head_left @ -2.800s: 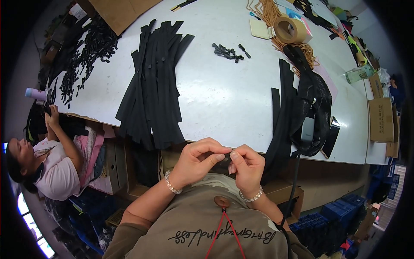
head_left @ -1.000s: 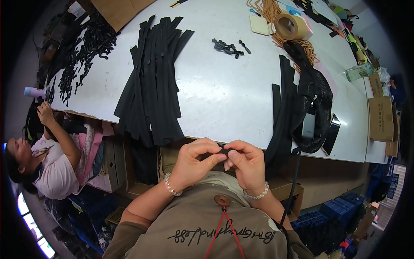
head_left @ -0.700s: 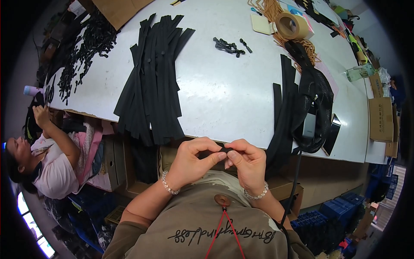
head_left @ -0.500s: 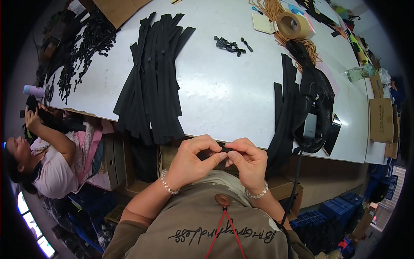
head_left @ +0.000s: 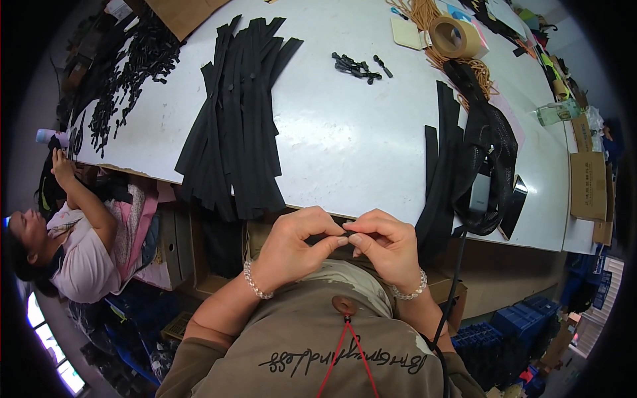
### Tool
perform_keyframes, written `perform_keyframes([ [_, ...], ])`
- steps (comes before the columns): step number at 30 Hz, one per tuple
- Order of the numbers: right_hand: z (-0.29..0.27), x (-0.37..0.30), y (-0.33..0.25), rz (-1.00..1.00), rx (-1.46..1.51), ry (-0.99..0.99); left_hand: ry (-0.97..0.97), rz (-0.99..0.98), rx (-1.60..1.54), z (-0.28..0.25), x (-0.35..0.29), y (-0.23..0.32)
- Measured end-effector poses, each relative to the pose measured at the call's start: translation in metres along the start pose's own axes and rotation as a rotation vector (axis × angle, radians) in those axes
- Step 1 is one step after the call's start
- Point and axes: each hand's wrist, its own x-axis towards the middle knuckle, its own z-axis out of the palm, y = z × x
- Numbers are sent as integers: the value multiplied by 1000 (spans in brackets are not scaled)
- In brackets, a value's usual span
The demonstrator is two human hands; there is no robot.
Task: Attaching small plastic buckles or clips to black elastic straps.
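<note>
My left hand (head_left: 295, 244) and my right hand (head_left: 386, 251) meet just in front of the table's near edge. Thumbs and fingertips of both pinch a small black piece (head_left: 347, 233), mostly covered by the fingers, so its kind cannot be made out. Left of my hands, a thick bundle of long black fabric strips (head_left: 239, 132) lies across the table and hangs over its edge. More black strips (head_left: 443, 152) lie to the right, also running over the edge. Farther back sits a small group of black pulls (head_left: 358, 67).
The white table (head_left: 345, 152) spreads ahead. A heap of small black pulls (head_left: 136, 66) covers its far left. At right are a black mesh bag (head_left: 488, 142), a tape roll (head_left: 456, 36), tan cord (head_left: 419, 12) and a glass (head_left: 556, 113). A co-worker (head_left: 83, 245) sits at left.
My right hand has shifted slightly to the right; both hands still pinch the small black piece. The co-worker's raised hand has moved.
</note>
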Motion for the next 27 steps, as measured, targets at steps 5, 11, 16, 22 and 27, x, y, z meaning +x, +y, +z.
perform_keyframes([
  [5, 2, 2, -3, 40, 128, 9, 9, -196, -121, 0, 0, 7],
  [11, 8, 3, 4, 65, 313, 106, -50, -378, -327, -4, 4, 10],
  [16, 10, 2, 8, -34, 179, 103, 50, -155, -124, 1, 2, 3],
  [22, 12, 1, 7, -108, 32, 132, 91, -56, -1, 2, 1, 1],
  [27, 10, 0, 6, -130, -11, 122, 79, -14, 63, 0, 1, 3],
])
